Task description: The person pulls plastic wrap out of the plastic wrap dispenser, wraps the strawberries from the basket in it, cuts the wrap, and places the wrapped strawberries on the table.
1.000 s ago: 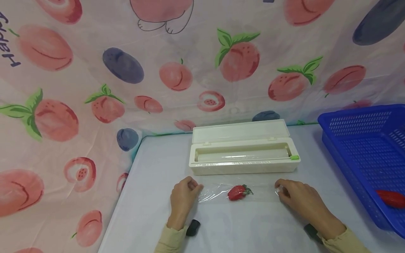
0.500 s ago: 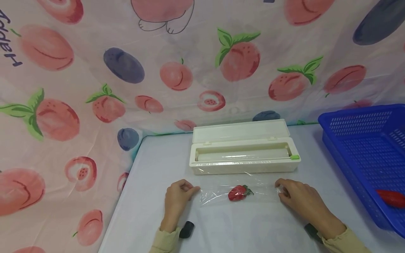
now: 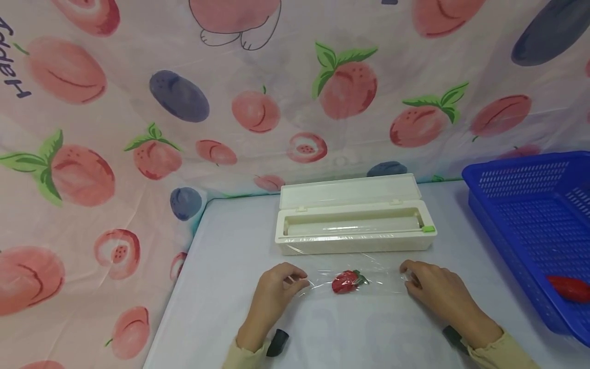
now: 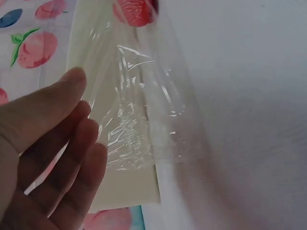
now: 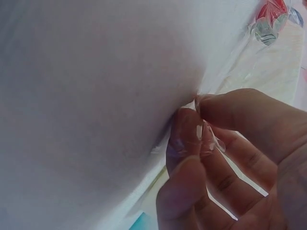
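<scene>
the left hand (image 3: 277,289) reaches in from the near edge, its forearm slanting up and to the right, wrist low over the white table (image 3: 350,333). its fingers are loosely bent, the thumb standing apart from them, with the fingertips just beside the left end of a strip of clear, crinkled plastic film (image 3: 382,281); it appears to have hold of nothing, and whether a fingertip touches the film cannot be told.

the right hand (image 3: 433,284) comes in from the near right, forearm slanting up and to the left, the back of the hand facing up. its thumb and forefinger are closed together, pinching the gathered right end of the film, while the other fingers curl loosely below.

between the hands, near the middle of the strip, a red strawberry-shaped fruit with green leaves (image 3: 345,282) shows through the film, lying on its side with its leaves to the right.

just beyond the film stands a long cream plastic box (image 3: 359,247), its lid tipped back to the far side, a pale roll (image 3: 355,226) inside. to the right is a blue perforated plastic basket (image 3: 507,251) holding a smooth red object (image 3: 569,289).
</scene>
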`<state>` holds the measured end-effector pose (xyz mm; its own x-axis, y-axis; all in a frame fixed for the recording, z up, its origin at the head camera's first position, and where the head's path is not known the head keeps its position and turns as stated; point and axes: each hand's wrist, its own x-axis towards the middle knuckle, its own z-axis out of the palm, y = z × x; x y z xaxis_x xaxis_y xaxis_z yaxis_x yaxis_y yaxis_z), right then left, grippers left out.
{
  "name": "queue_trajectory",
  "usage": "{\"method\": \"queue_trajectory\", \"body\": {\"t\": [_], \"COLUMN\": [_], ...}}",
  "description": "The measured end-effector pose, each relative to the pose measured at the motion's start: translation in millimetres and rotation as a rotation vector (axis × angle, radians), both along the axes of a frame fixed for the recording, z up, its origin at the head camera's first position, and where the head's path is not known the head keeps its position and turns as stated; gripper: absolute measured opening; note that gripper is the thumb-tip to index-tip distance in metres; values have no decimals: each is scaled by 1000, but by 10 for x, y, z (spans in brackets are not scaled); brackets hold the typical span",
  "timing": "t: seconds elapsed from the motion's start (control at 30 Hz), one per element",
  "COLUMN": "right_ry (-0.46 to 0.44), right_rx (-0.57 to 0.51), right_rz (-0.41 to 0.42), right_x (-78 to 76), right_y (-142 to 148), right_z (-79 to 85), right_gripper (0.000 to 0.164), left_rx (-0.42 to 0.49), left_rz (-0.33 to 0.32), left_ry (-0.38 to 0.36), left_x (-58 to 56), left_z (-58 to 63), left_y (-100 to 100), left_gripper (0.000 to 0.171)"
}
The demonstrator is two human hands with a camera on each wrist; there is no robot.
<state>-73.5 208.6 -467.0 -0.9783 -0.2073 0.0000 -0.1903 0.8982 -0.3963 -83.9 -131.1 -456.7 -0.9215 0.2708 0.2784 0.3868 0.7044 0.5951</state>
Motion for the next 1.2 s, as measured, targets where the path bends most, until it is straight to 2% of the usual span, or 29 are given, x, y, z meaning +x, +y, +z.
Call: {"method": "queue_trajectory", "body": {"t": [0.17,0.33,0.6,0.8,0.97,1.1,1.2], "right_ry": [5,20,36,186,260,348,357], "right_rx": [4,14,28,63,68,84,114], "right_rz": [0,-7,-20,0,58,163,220], "right_x": [2,13,30,57,58,41,21], "right_y": [-12,-32,-44,-25,-27,-30,-29], "right_z": [2,20,36,4,-12,-46,-53], "right_gripper": [20,19,19,23,25,31,32], "left_rx": [-132,-206,-258,-266,-284,-299,-302], "left_rz": [-92,-149,-140,-141,-159,-166,-164], "left_ry": [-13,-72,-173,-189,-178,-171,-175], "left_x": [5,-16,-56,-84,-96,-101,-102], "left_z": [-62,-115,-165,-177,-184,-180,-185], "left_y": [39,47,50,37,41,56,61], "left_gripper": [18,23,31,37,43,46,47]}}
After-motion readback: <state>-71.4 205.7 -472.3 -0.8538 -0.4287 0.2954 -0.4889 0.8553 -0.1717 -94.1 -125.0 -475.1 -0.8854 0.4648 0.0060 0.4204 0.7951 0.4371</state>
